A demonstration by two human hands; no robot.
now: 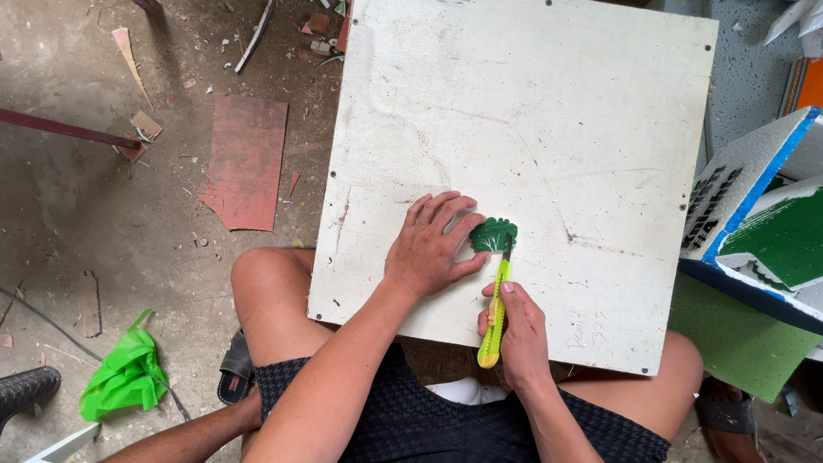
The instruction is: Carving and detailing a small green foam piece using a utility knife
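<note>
1. We noted the white board (531, 129) lying across the person's knees as a work surface; every place below is given relative to it.
2. The green leaf-shaped cutout (491, 233) lay flat just below the board's centre.
3. The left hand (429, 249) lay spread, palm down, on the board, its fingertips touching the cutout's left edge; it clasped nothing and only pressed.
4. The right hand (519, 339), near the board's lower edge, was wrapped around the yellow-green utility knife (495, 315), the blade tip meeting the cutout's lower edge.
5. We judged the step in hand to be trimming the cutout's outline.
6. We judged that the next move called for firm pressure from the left hand, fingers kept off the blade line, and a short controlled draw.
7. Off the board's right edge stood foam panels (754, 223) in white, blue and green.
</note>
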